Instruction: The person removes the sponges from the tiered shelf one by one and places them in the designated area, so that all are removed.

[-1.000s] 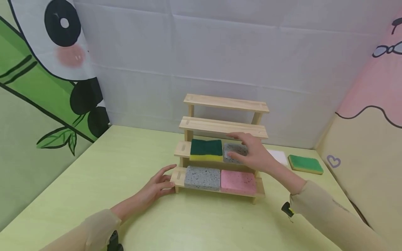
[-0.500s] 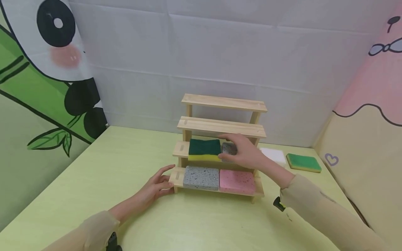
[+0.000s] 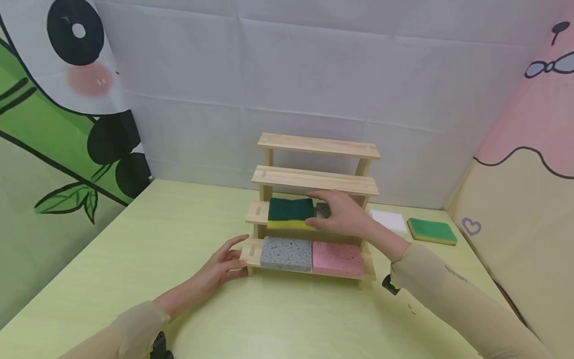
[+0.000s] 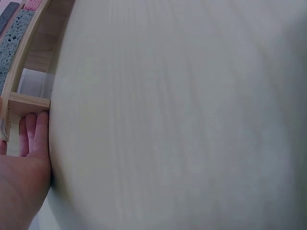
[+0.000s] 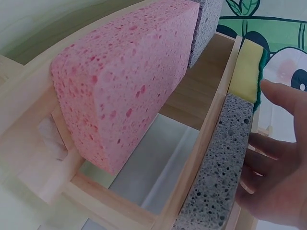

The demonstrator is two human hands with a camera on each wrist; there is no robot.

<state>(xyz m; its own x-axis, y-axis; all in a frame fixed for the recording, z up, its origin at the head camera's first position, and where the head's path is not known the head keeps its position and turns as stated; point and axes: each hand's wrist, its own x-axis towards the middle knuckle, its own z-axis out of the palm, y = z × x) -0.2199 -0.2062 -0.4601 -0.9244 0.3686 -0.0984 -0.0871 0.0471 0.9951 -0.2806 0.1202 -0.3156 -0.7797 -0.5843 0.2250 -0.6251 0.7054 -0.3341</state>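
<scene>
A stepped wooden rack (image 3: pixel 316 178) stands on the table. Its lowest step holds a grey speckled sponge (image 3: pixel 286 253) and a pink sponge (image 3: pixel 337 259). One step up, a green-and-yellow scouring sponge (image 3: pixel 290 212) lies beside a second grey sponge (image 5: pixel 216 163), which is mostly covered in the head view. Over that second sponge is my right hand (image 3: pixel 343 212), fingers along its top and one tip by the scourer's green layer; no grip shows. At the rack's left end, my left hand (image 3: pixel 221 267) rests with fairly straight fingers against the leg and the lowest step.
To the right behind the rack, a white sponge (image 3: pixel 389 222) and another green-topped sponge (image 3: pixel 432 231) lie on the pale table (image 3: pixel 287 314). The rack's top step (image 3: pixel 318 144) is bare. A white cloth (image 3: pixel 287 75) hangs behind, and printed panels flank both sides.
My right hand has moved left over the second grey sponge, closer to the green-and-yellow one. My left hand stays at the rack's end. The view has shifted slightly.
</scene>
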